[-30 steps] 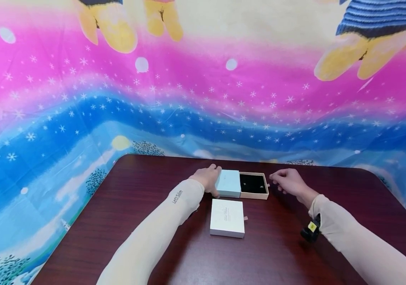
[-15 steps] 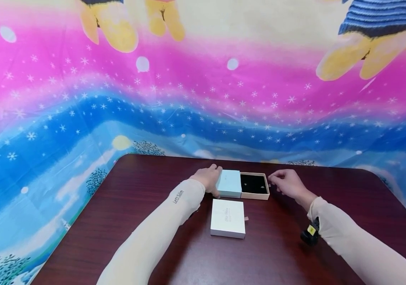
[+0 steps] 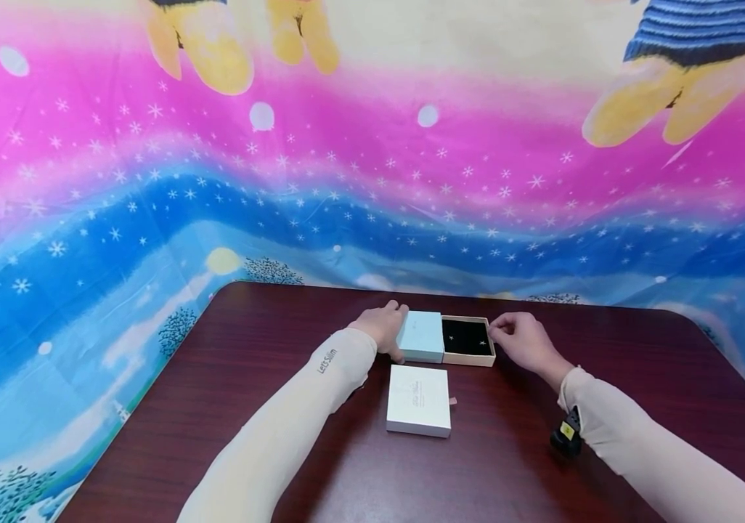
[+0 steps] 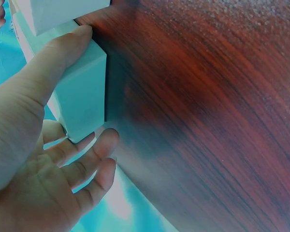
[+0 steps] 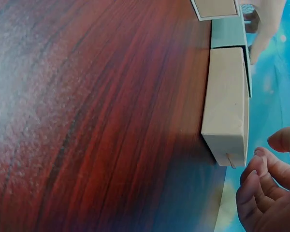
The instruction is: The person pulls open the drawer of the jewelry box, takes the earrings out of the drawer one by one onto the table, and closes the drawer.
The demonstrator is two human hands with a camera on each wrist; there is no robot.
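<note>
The light blue box sleeve (image 3: 421,338) lies near the table's back edge, with its drawer (image 3: 469,359) pulled out to the right. Black padding (image 3: 467,337) with two small star-shaped pieces fills the drawer. My left hand (image 3: 380,328) grips the sleeve's left end; the left wrist view shows the thumb of this hand (image 4: 43,179) on the sleeve's top (image 4: 84,96) and fingers at its far side. At the drawer's right end is my right hand (image 3: 529,343). In the right wrist view its fingers (image 5: 261,166) are loosely curled beside the drawer's ribbon tab (image 5: 231,160), holding nothing visible.
A closed white box (image 3: 418,399) with a pink ribbon tab (image 3: 453,401) lies just in front of the blue sleeve. Both stand on a dark red wooden table (image 3: 510,457). A printed cloth (image 3: 346,181) hangs behind the table's back edge.
My right hand has moved slightly left, up to the drawer's right end. My left hand has stayed on the sleeve, and the drawer remains pulled out.
</note>
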